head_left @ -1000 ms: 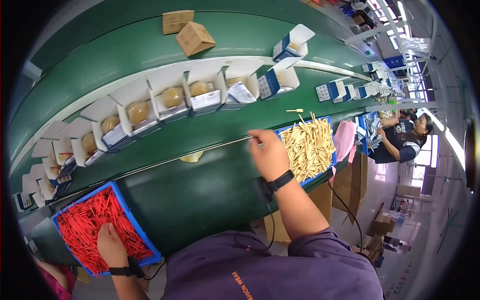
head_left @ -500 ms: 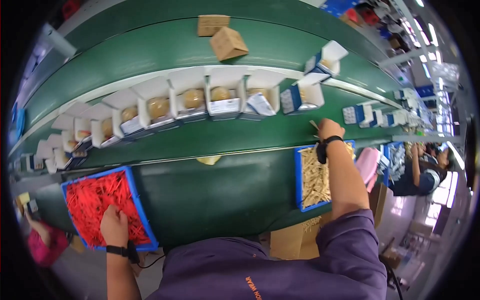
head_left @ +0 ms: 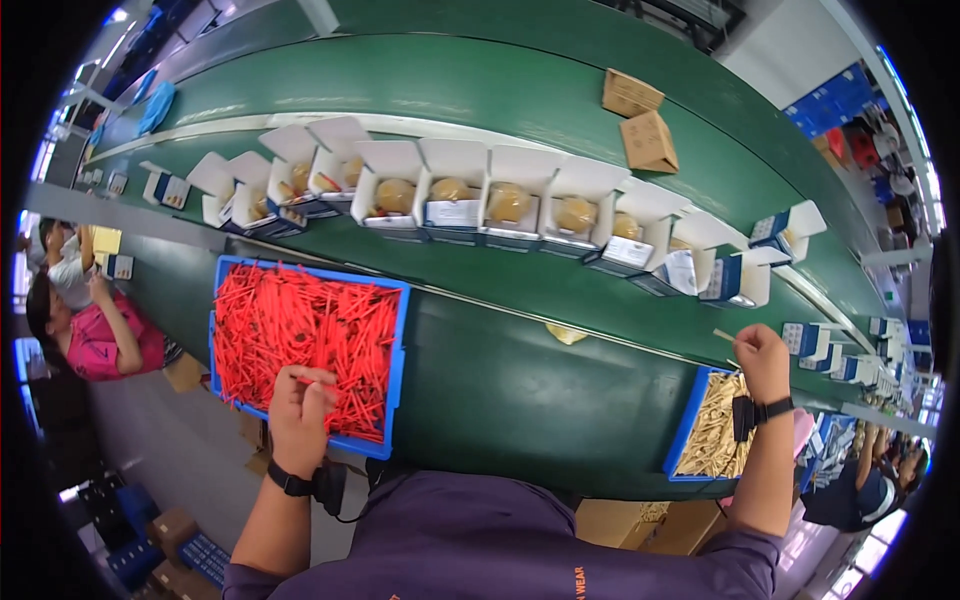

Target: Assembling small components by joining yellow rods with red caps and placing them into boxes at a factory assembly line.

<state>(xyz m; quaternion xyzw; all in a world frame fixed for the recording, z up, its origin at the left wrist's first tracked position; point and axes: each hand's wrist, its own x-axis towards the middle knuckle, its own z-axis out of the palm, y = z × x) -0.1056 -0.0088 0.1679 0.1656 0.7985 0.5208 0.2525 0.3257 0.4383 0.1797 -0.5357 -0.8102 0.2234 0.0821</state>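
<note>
My left hand (head_left: 299, 412) is over the blue tray (head_left: 398, 352) of short thin red sticks (head_left: 300, 315). Its thumb and fingers are pinched around a red stick (head_left: 318, 380). On the right, my right hand (head_left: 763, 360) hovers beyond the far edge of a second blue tray (head_left: 683, 437), which holds pale beige sticks (head_left: 714, 430). A beige stick (head_left: 724, 335) pokes out to the left from its closed fingertips. Beyond both hands stands a row of open white-and-blue boxes (head_left: 452, 225), several with a round tan item (head_left: 510, 202) inside.
Two brown cardboard pieces (head_left: 648, 140) lie on the far green belt (head_left: 480, 90). A yellowish scrap (head_left: 566, 333) rests near the bench's ledge. An open carton (head_left: 605, 522) is below the bench. A co-worker in pink (head_left: 115, 335) is at left, another person (head_left: 850, 490) at far right.
The view has turned left, so the boxes appear farther right. My left hand has lifted from among the red sticks with one in its fingers. My right hand still holds a beige stick.
</note>
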